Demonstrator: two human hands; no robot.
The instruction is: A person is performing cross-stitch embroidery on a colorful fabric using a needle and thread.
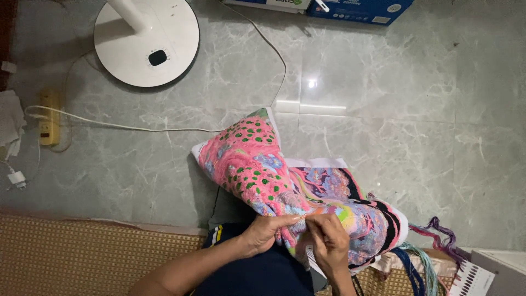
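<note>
Top edge, right of centre: flat blue cardboard box (359, 10) with white printed patches, cut off by the frame; just beside it to the left, a white package (268, 4) bearing a green mark, also cropped. Lower right corner: white colour-swatch card (471, 278) printed with rows of dark ovals, lying tilted near loose thread skeins.

At eleven o'clock you see a white fan base (147, 41) on the grey marble floor (383, 109); a yellow power strip (49, 118) lies at nine, blue boxes (359, 10) at one.
</note>
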